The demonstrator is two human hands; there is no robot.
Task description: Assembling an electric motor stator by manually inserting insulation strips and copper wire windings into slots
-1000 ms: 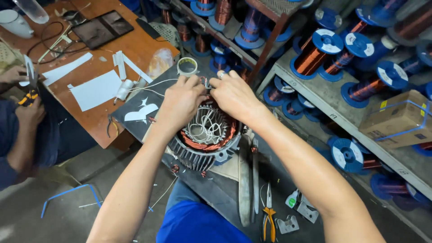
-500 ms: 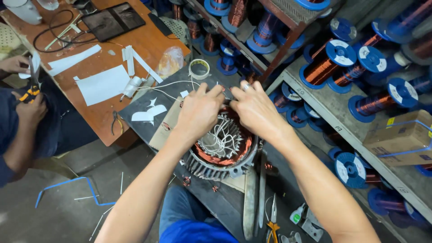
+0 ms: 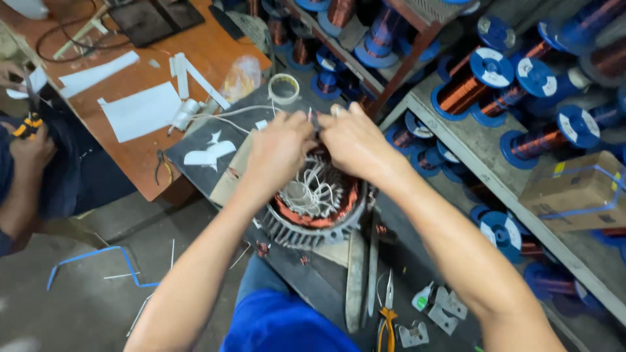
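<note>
A finned grey motor stator [image 3: 313, 215] with copper windings and white leads sits on a dark board in front of me. My left hand [image 3: 277, 153] and my right hand [image 3: 355, 140] meet just above its far rim. Both pinch thin white lead wires [image 3: 312, 117] between their fingertips. More white leads [image 3: 313, 189] curl loosely inside the stator bore. A long white wire [image 3: 228, 114] runs off to the left across the board.
Another person's hands [image 3: 29, 140] hold pliers at the left, by a brown table [image 3: 140, 156] with white paper pieces. A tape roll [image 3: 284, 88] lies beyond the stator. Shelves of copper wire spools [image 3: 469, 81] fill the right. Orange-handled pliers [image 3: 388, 319] and a cardboard box [image 3: 577, 186] lie nearby.
My hands have come closer together over the stator's far edge, fingertips now meeting on the leads. The view shifted slightly.
</note>
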